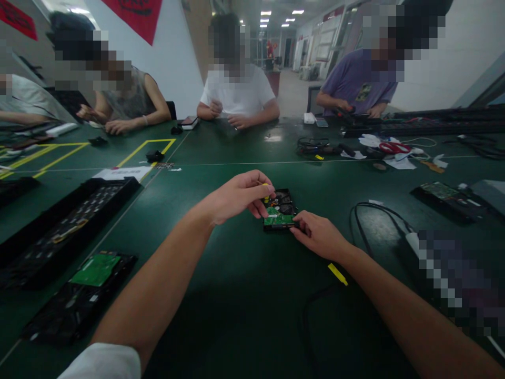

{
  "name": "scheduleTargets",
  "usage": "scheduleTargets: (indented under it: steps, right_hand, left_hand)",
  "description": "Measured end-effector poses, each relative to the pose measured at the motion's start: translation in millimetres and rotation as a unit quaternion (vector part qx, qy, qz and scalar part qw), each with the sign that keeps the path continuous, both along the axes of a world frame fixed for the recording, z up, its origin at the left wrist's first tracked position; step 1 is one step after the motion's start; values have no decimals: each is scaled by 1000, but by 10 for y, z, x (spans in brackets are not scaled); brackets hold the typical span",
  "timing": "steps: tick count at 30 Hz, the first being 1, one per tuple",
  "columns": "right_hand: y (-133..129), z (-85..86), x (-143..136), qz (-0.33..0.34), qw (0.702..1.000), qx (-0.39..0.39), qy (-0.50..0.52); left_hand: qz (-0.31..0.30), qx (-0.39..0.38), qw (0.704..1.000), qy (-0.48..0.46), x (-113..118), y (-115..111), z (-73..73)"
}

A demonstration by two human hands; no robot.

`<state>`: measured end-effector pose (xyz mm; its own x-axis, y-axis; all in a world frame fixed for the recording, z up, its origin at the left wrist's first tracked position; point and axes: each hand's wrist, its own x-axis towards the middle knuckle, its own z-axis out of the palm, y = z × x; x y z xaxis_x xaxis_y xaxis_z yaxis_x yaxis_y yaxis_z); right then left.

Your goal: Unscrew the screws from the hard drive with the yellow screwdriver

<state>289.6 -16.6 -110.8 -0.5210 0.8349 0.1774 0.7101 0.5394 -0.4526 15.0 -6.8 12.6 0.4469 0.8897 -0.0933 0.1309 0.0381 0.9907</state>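
Green tabletop (236, 295), lit rm (290, 87) behind — L hand (246, 193) gripping yellow item (266, 199) — R hand (319, 231) pinching HDD (279, 217) edge.

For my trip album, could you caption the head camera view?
Left hand and right hand at a black device with a green circuit board, on a green table.

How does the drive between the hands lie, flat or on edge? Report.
Flat: the drive has its broad face, with the green board, turned up beside the right hand.
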Motion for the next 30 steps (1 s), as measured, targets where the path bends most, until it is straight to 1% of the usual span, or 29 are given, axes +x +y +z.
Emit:
scheduleTargets:
  steps: [5,9,13,17,23,26,30]
  right_hand:
    - [5,8,2,2,1000,-4,-4]
    - [17,-15,2,2,1000,1,-10]
    - [17,-23,6,4,1000,-1,-8]
    - [11,-14,14,4,1000,-4,-7]
    - [9,-4,11,8,1000,5,-15]
    - [13,-11,9,6,1000,3,-13]
    - [18,-28,13,8,1000,5,-10]
  left_hand:
    - [-10,18,1000,8,-13,0,10]
    - [-9,8,1000,3,-14,-2,15]
    - [-3,-9,1000,-26,-18,14,-10]
    - [-4,-9,999,-49,-30,32,-37]
    - [-3,35,999,-3,-35,36,-52]
    - [-15,58,998,19,-44,30,-48]
    - [-36,55,997,34,-49,9,-17]
